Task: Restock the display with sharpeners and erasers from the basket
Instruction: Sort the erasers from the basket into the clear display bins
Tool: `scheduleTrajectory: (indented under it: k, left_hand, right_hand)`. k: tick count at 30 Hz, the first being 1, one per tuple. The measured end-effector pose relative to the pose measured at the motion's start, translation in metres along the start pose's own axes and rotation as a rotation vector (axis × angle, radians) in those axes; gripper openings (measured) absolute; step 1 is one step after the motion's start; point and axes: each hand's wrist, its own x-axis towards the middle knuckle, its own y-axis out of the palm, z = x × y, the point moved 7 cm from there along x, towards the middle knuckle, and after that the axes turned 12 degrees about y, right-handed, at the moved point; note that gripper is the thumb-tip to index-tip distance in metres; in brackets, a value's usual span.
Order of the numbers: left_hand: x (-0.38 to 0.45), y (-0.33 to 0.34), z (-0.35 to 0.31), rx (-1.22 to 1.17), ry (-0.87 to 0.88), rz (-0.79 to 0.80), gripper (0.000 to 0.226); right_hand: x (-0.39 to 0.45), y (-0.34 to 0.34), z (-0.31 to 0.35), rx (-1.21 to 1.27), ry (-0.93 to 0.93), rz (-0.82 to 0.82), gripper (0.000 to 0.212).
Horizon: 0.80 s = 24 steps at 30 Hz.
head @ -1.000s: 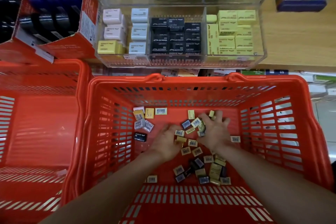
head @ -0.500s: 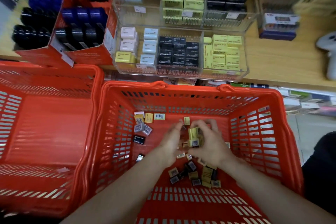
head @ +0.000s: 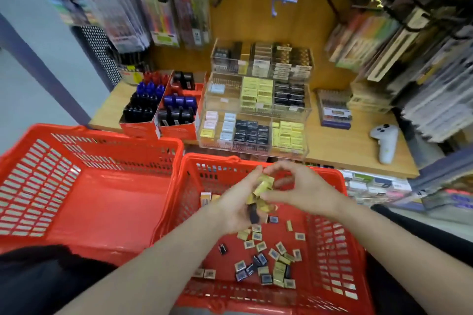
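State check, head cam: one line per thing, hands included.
Left hand: palm up, cupping a handful of small yellow and black packets.
Right hand: fingers pinching the top of that handful.
Right red plastic basket: loose packets scattered on its floor.
Left red plastic basket: nothing visible inside.
Clear acrylic tiered display: compartments partly stocked, upper left one nearly bare.
White handheld controller: lying on the wooden shelf.

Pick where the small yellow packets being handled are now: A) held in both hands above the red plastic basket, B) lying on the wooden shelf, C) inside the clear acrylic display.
A: both the left hand and right hand hold the small yellow packets above the red plastic basket.
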Motion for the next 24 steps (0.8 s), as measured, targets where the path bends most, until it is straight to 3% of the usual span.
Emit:
scheduleTrajectory:
  k: [4, 9, 13, 18, 21, 24]
  left_hand:
    - [-0.035, 0.017, -0.045, 0.267, 0.125, 0.095, 0.040]
    - [-0.067, 0.039, -0.086, 0.543, 0.282, 0.192, 0.030]
    - [-0.069, 0.042, -0.101, 0.777, 0.390, 0.233, 0.030]
    - [-0.048, 0.045, -0.113, 0.871, 0.445, 0.215, 0.030]
    - [-0.036, 0.044, -0.124, 0.822, 0.410, 0.196, 0.038]
    - [-0.025, 0.044, -0.135, 0.762, 0.412, 0.208, 0.030]
  right_hand:
    - [-0.032, -0.034, 0.031, 0.224, -0.046, 0.037, 0.035]
    - [-0.052, -0.049, 0.060, 0.177, -0.169, 0.001, 0.025]
    - [-0.047, -0.054, 0.071, 0.130, -0.214, -0.065, 0.029]
    - [-0.030, -0.060, 0.072, 0.191, -0.182, -0.136, 0.024]
    - [-0.016, -0.073, 0.064, 0.384, -0.118, -0.132, 0.023]
    - [-0.006, -0.087, 0.059, 0.493, -0.115, -0.147, 0.023]
